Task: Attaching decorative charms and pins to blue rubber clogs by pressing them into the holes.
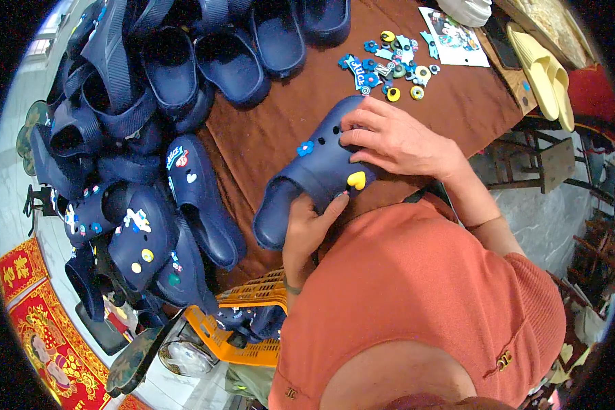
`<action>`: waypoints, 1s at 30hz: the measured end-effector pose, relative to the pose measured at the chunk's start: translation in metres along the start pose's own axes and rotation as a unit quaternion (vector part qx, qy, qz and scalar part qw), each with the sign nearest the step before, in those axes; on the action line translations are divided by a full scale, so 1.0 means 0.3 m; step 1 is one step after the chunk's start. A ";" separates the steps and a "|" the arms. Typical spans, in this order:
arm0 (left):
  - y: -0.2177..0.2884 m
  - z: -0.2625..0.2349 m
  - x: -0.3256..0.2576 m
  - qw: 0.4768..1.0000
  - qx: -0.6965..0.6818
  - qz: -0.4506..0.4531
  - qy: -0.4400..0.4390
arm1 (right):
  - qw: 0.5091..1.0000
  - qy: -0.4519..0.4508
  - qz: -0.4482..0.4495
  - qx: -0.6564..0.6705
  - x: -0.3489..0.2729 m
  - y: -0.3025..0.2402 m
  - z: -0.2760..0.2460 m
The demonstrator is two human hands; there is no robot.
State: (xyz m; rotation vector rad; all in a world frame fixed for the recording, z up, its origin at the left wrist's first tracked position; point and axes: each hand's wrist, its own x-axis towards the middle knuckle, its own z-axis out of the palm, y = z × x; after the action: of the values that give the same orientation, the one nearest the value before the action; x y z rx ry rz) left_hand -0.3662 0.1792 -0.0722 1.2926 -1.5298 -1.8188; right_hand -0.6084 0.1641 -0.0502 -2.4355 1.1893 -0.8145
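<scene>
A navy blue clog [314, 171] lies on the brown table [266, 130] in front of me. It carries a yellow heart charm [356, 180] and a small blue charm [305, 147]. My left hand [307, 222] grips the clog at its heel side, thumb near the heart. My right hand [393, 137] rests on the toe end, fingertips pressing on the perforated top. Whether a charm sits under those fingers I cannot tell.
A pile of loose colourful charms [393, 68] lies beyond the clog, beside a printed card [454, 37]. Several navy clogs [150, 102] are heaped at the left, some decorated [140, 236]. A yellow crate [253, 321] stands below the table edge. Yellow slides [543, 68] lie at the right.
</scene>
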 end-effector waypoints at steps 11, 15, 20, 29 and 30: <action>0.005 -0.002 0.007 1.000 0.013 0.003 -0.003 | 0.985 0.140 0.102 0.000 -0.099 0.031 0.045; 0.006 -0.002 0.002 1.000 0.005 0.008 -0.004 | 0.980 0.159 0.118 -0.009 -0.106 0.045 0.051; 0.014 0.000 -0.004 1.000 0.008 0.008 -0.002 | 0.969 0.185 0.163 0.010 -0.103 0.081 0.059; 0.037 0.011 -0.006 1.000 -0.027 -0.013 0.004 | 0.976 0.164 0.142 0.007 -0.101 0.071 0.055; 0.039 0.009 -0.003 1.000 -0.014 -0.011 0.003 | 0.976 0.161 0.144 0.011 -0.102 0.069 0.052</action>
State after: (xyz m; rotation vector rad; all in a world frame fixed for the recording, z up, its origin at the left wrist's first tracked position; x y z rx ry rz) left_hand -0.3709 0.1779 -0.0614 1.3071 -1.4875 -1.8417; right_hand -0.6267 0.1763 -0.0836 -2.0941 1.5928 -1.1500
